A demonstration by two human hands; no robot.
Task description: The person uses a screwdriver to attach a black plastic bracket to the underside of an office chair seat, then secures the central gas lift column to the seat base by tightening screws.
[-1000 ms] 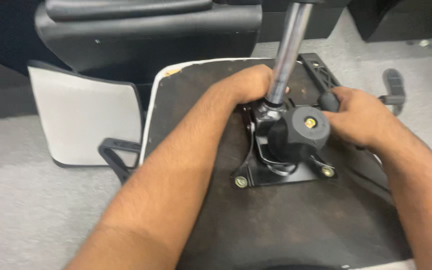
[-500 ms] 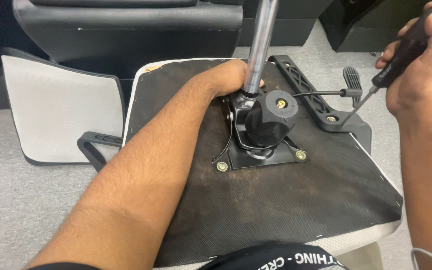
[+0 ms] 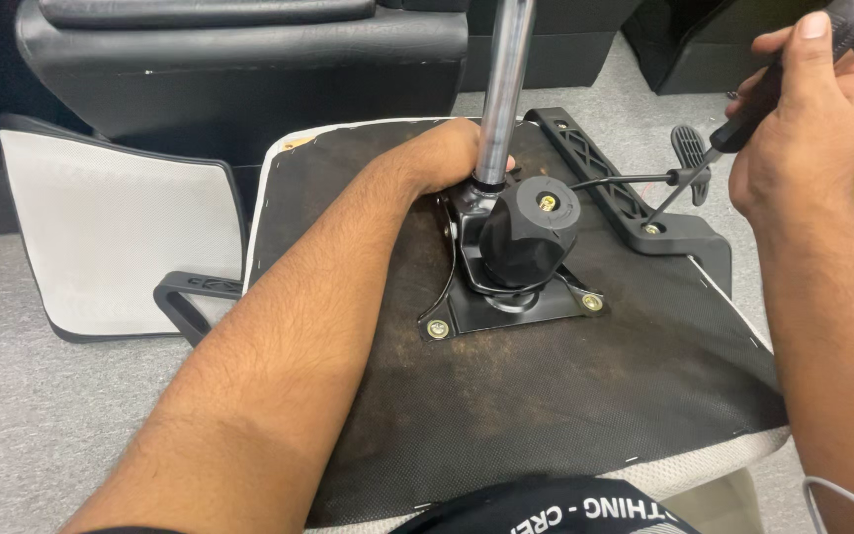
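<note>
An upturned chair seat [image 3: 565,396] with a dark underside lies in front of me. A black tilt mechanism [image 3: 518,259] with a round knob is bolted to it, and a chrome gas column [image 3: 503,89] rises from it. My left hand [image 3: 447,153] wraps around the base of the column. My right hand [image 3: 808,109] grips a screwdriver [image 3: 743,124] by its black handle; the tip rests on a screw in the black armrest bracket [image 3: 635,203] at the seat's right edge.
A white and black chair back panel [image 3: 116,232] leans at the left with a black armrest loop [image 3: 190,297] beside it. Black chair cushions [image 3: 239,59] stand behind. Grey carpet [image 3: 42,425] covers the floor. A black lever paddle [image 3: 689,148] sticks out near the bracket.
My right hand left the knob, lifted up to the right with the screwdriver, and brought its tip down to the bracket screw. My left hand stayed on the column.
</note>
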